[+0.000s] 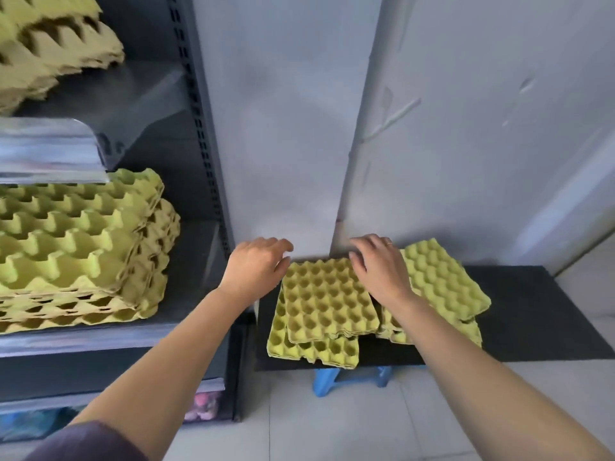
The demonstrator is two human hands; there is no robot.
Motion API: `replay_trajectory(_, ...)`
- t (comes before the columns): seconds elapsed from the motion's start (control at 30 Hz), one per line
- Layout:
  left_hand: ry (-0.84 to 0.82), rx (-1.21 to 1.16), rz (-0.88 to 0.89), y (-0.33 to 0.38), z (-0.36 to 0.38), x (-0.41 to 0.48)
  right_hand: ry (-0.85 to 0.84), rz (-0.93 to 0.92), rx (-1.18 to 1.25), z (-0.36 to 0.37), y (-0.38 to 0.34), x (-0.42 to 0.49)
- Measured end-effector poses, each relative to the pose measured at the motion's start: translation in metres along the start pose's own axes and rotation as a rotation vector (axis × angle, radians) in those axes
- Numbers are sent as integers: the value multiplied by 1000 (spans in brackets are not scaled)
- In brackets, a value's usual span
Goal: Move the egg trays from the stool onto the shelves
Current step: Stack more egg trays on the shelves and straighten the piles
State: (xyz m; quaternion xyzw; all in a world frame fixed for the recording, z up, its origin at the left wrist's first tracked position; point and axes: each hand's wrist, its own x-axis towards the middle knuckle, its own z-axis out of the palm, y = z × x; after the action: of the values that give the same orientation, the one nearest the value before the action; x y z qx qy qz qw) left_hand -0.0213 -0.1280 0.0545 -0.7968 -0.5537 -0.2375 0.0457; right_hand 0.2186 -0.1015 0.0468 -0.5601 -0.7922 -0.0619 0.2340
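Observation:
Yellow-green egg trays (327, 302) lie in a small pile on a black mat over a blue stool (324, 382), with more trays (442, 284) overlapping at the right. My left hand (258, 266) hovers at the pile's far left corner, fingers loosely curled and holding nothing. At the far right corner of the top tray, my right hand (379, 261) rests with its fingers bent over the edge. To the left, a tall stack of trays (80, 247) fills the middle shelf, and another stack (53, 41) sits on the shelf above.
The grey metal shelf unit (199, 128) stands at the left, its upright close to my left hand. A grey wall corner rises right behind the stool. The black mat (539, 314) extends to the right. Pale floor tiles lie in front.

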Motion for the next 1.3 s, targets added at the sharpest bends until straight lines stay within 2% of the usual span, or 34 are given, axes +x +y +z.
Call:
replay_trajectory(0.27, -210, -62, -69, -14, 89, 31, -254, 131, -18, 62, 57, 3)
replay_trajectory(0.47, -417, -129, -242, -32, 160, 42, -496, 329, 27, 119, 95, -1)
replay_trajectory(0.67, -608, -99, -362, -42, 248, 26, -754, 507, 119, 203, 132, -14)
replay_trajectory(0.77, -644, -82, -418, -52, 299, 14, -839, 567, 143, 254, 151, -24)
replay_trajectory(0.93, -634, -118, -674, -59, 365, 1, -820, 670, 108, 324, 177, -35)
replay_trajectory(1.03, -618, -245, -847, -58, 391, -7, -738, 886, 247, 349, 185, -42)
replay_trajectory(1.13, -436, -327, -1023, -54, 399, -9, -641, 1008, 338, 359, 189, -43)
replay_trajectory(1.2, -330, -390, -1262, -60, 403, -7, -567, 1052, 381, 360, 191, -40)
replay_trajectory(1.23, -337, -421, -1354, -64, 405, -6, -543, 1061, 394, 360, 191, -39)
replay_trajectory(1.3, -445, -447, -1399, -69, 404, -7, -526, 1055, 378, 358, 188, -39)
